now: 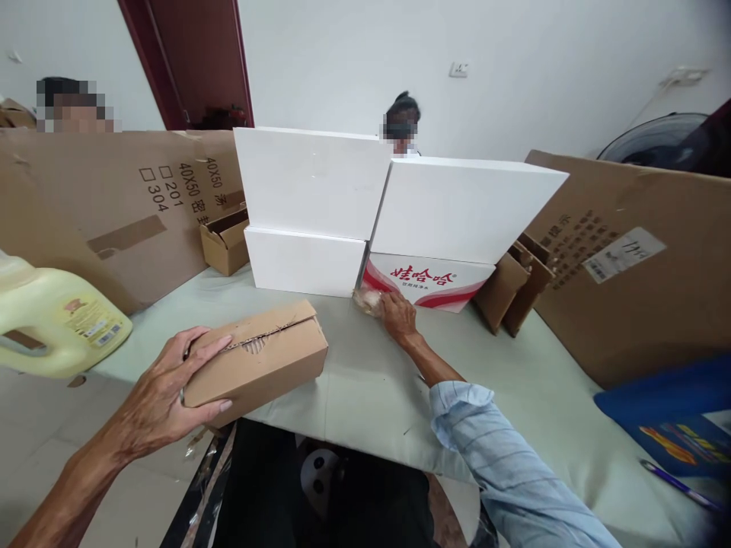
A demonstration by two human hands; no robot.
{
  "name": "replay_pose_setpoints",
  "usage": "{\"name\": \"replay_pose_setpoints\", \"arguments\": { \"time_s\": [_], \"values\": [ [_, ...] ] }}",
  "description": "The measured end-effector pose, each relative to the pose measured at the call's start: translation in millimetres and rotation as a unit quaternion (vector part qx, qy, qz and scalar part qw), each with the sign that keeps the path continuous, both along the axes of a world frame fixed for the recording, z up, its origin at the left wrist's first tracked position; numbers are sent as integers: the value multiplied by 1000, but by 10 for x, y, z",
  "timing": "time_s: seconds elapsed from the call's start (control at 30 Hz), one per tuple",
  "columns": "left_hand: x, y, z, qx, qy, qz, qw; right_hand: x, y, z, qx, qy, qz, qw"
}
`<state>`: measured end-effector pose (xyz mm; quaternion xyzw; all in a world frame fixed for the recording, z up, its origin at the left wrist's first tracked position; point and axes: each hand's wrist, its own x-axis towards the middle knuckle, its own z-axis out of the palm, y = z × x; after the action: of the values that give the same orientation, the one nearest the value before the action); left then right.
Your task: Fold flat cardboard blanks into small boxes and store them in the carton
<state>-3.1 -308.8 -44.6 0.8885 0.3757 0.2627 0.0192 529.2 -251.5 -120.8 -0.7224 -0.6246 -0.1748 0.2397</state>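
My left hand (165,388) grips the near left end of a small brown cardboard box (268,365), thumb on its front side and fingers over the top. The box lies tilted at the front edge of the table, and its top flaps meet along a seam with a ragged gap. My right hand (398,316) reaches to the foot of the white boxes, with its fingers closed on a small clear, yellowish shiny thing (368,301). Fingers hide part of that thing, and its kind cannot be made out. A white box with red print (428,281) stands right behind this hand.
White boxes (311,183) stand stacked across the table (365,380). Large cardboard sheets (640,266) flank both sides. A small open carton (225,247) and folded cardboard (505,293) stand beside the stacks. A yellow jug (62,320), a blue packet (674,418) and a pen (682,487) lie nearer. Two people sit beyond.
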Motion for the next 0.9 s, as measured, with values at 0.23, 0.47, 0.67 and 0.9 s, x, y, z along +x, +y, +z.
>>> {"name": "replay_pose_setpoints", "arguments": {
  "time_s": [0.23, 0.47, 0.67, 0.9],
  "values": [
    [9, -21, 40, -12, -2, 2, 1000, -83, -73, -139, -38, -68, 22, 997],
    [30, -22, 50, -16, -12, -1, 1000, -109, -138, -175, -79, -89, 11, 993],
    [162, -135, 142, -23, -27, -16, 999, -60, -198, -44, -96, -54, 8, 994],
    [399, -383, 242, -35, -35, -108, 993, -351, -614, 346, 2, 30, 67, 997]
  ]
}}
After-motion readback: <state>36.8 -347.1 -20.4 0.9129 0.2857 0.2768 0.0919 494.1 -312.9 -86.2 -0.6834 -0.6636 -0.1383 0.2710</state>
